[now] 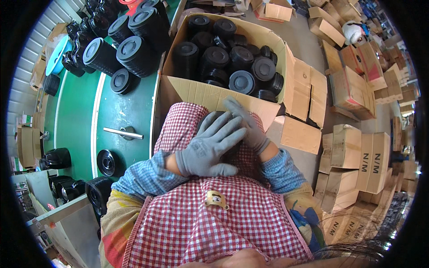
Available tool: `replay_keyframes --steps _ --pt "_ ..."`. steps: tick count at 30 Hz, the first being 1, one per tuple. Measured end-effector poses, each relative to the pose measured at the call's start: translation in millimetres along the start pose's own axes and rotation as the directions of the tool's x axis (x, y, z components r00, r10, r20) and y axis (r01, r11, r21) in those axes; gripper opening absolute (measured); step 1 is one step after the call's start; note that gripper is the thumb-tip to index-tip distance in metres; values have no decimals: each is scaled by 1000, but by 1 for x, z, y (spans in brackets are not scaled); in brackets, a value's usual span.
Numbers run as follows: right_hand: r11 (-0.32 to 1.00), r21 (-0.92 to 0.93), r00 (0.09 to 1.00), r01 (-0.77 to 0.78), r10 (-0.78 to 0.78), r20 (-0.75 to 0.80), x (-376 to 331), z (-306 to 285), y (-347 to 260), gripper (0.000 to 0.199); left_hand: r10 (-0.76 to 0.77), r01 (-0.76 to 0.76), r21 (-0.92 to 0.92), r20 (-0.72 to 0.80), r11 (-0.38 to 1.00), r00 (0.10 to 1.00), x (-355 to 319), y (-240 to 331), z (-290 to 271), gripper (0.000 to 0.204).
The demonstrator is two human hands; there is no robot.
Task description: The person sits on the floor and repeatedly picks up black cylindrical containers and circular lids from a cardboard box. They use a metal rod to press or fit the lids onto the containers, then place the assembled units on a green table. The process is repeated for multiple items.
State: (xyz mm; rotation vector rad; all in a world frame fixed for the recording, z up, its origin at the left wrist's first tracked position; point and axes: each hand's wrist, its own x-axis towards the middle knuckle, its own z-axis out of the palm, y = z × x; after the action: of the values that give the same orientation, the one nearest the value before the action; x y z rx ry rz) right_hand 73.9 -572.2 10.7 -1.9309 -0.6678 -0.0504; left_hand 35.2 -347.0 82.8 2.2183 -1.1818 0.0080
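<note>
Black and mostly hidden, the dark, rounded piece (204, 119) sits low between the person's thighs, under both hands, so I cannot make out its full shape. The grey-gloved left hand (203, 152) lies over it palm down, fingers long and slightly parted; the grey-gloved right hand (251, 129) reaches in from the other side with fingers stretched out, though its palm side is hidden and I cannot tell whether it grips anything. To handle it well, I'd say, keep the thighs snug as a cradle, press evenly with the flat of the fingers, and let neither hand push harder than the other, or the piece may tip. The red-and-white checked cloth apron (178, 214) should stay smooth beneath it. Just beyond the knees, the open brown cardboard box (196, 91) holds black, round-topped stacks; to the left, the silver metal bar (123, 132) rests on the long green table (73, 116).
</note>
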Motion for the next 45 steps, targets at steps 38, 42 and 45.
replay_keyframes --steps 38,42,45 --pt "859 -437 878 266 -28 478 17 -44 -36 97 -470 515 4 413 857 780 29 -69 -38 50" --pt "811 -253 693 527 -238 681 50 15 -65 102 -533 585 1 416 811 737 65 -121 0 42" --pt "814 -188 705 549 -330 627 54 24 -68 84 -515 523 164 561 836 648 105 -105 -13 38"
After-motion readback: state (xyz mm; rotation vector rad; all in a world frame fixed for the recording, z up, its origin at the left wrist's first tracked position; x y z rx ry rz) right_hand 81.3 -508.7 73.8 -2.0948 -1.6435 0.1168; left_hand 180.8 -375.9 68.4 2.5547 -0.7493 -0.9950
